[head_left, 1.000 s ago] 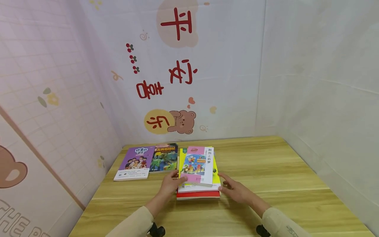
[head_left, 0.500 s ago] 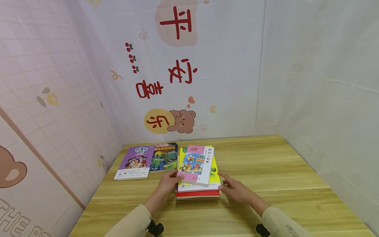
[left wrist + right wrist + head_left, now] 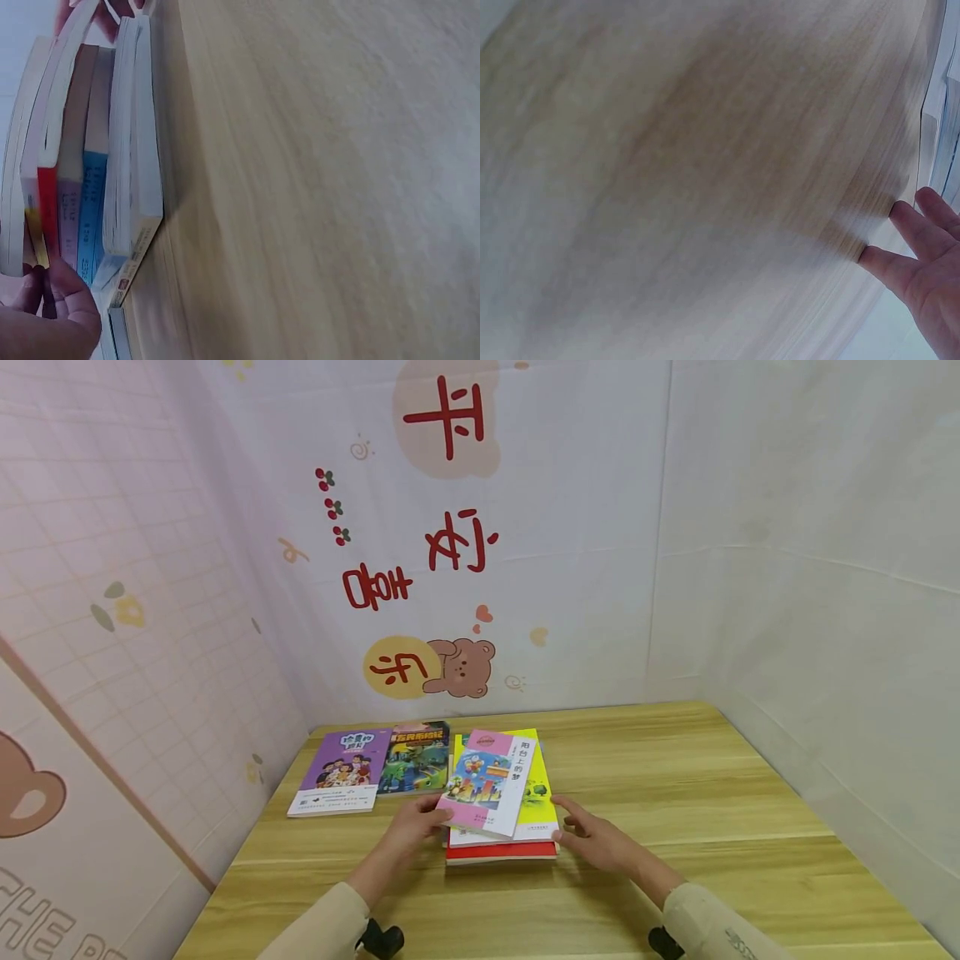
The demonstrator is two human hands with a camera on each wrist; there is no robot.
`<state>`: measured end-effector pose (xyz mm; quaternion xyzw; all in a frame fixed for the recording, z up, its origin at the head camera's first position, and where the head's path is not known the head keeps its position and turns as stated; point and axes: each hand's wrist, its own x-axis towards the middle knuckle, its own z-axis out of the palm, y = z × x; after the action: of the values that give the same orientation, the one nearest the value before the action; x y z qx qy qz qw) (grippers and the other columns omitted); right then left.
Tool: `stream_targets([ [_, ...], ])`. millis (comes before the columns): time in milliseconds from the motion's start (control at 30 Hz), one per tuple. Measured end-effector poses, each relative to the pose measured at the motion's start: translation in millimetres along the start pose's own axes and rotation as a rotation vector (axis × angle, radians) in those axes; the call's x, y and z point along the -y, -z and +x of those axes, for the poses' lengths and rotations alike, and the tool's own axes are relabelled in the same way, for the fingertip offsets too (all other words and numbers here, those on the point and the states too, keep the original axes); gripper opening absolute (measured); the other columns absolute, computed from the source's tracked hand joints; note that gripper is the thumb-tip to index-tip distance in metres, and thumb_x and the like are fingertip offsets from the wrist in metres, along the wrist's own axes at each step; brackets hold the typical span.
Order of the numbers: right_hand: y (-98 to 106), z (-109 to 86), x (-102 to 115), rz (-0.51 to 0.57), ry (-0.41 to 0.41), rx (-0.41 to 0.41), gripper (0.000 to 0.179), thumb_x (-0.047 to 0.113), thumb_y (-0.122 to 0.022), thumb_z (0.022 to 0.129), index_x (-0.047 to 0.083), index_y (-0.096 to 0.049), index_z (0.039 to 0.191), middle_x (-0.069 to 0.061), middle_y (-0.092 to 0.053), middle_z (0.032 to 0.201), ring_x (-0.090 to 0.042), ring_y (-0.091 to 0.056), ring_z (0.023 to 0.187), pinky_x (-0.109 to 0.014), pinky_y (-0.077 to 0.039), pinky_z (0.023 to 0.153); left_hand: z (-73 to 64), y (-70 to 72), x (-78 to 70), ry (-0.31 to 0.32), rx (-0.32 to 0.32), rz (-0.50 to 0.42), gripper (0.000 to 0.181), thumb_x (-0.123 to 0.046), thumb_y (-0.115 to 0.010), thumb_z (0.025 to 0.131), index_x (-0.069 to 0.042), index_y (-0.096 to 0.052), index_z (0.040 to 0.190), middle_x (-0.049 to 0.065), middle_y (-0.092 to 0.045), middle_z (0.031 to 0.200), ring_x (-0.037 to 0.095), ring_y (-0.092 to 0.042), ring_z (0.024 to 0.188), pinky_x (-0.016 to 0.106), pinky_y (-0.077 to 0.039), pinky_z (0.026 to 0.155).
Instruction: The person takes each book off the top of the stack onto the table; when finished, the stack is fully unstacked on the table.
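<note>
A pink-and-white paperback book point(image 3: 483, 785) lies askew over the top of a stack in the head view, its lower left corner jutting past the stack. My left hand point(image 3: 411, 831) pinches that corner, thumb on the cover. Beneath it show a yellow book point(image 3: 542, 806) and a red-edged book point(image 3: 501, 852). In the left wrist view, the top book's page edge point(image 3: 21, 150) is tilted away from the books below, among them a blue-spined book point(image 3: 91, 202). My right hand point(image 3: 596, 845) stays at the stack's right side, fingers extended, fingertips point(image 3: 901, 210) right by the books' edges.
Left of the stack, a purple book point(image 3: 341, 768) lies flat on the wooden table point(image 3: 675, 777), beside a dark green illustrated book point(image 3: 415, 760). A printed white cloth point(image 3: 577, 568) hangs behind the table and along both sides.
My left hand has drawn the pink-and-white book left and toward me, turning it askew and uncovering more of the yellow cover. The right hand has hardly moved.
</note>
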<state>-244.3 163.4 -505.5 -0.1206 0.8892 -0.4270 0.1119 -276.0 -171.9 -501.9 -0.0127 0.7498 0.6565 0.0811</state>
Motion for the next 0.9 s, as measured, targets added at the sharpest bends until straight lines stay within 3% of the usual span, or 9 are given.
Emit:
stream_targets([
  [200, -0.8, -1.3, 2.0, -0.007, 0.000, -0.010, 0.062, 0.045, -0.061, 0.097, 0.029, -0.037, 0.152, -0.022, -0.053, 0.139, -0.041, -0.050, 0.128, -0.063, -0.040, 0.101, -4.1, 10.0, -6.0, -0.057, -0.058, -0.100, 0.051, 0.001, -0.062, 0.091, 0.014, -0.044, 0.136, 0.022, -0.058, 0.120, 0.020, -0.060, 0.090, 0.039, -0.054, 0.084],
  [433, -1.8, -3.3, 2.9, -0.009, -0.018, -0.022, 0.061, 0.044, -0.061, 0.097, 0.030, -0.038, 0.152, -0.022, -0.053, 0.138, -0.041, -0.050, 0.128, -0.063, -0.039, 0.101, -10.6, 17.0, -8.6, -0.062, -0.041, -0.221, 0.049, 0.010, -0.054, 0.088, 0.008, -0.042, 0.135, 0.023, -0.060, 0.115, 0.023, -0.066, 0.081, 0.044, -0.058, 0.077],
  [700, -5.0, -2.7, 1.2, 0.001, -0.015, -0.021, 0.061, 0.045, -0.061, 0.097, 0.030, -0.038, 0.152, -0.022, -0.053, 0.138, -0.041, -0.050, 0.128, -0.062, -0.040, 0.101, -19.3, 28.7, -10.1, -0.080, -0.044, -0.292, 0.053, 0.009, -0.054, 0.089, 0.009, -0.037, 0.139, 0.026, -0.057, 0.126, 0.024, -0.066, 0.086, 0.044, -0.058, 0.077],
  [900, -6.4, -3.0, 1.2, -0.001, -0.012, -0.020, 0.063, 0.046, -0.061, 0.096, 0.030, -0.037, 0.152, -0.022, -0.053, 0.138, -0.040, -0.051, 0.127, -0.062, -0.040, 0.101, -28.8, 45.6, -15.1, -0.080, -0.097, -0.344, 0.050, 0.008, -0.054, 0.089, 0.006, -0.038, 0.137, 0.011, -0.065, 0.113, 0.018, -0.064, 0.081, 0.037, -0.058, 0.074],
])
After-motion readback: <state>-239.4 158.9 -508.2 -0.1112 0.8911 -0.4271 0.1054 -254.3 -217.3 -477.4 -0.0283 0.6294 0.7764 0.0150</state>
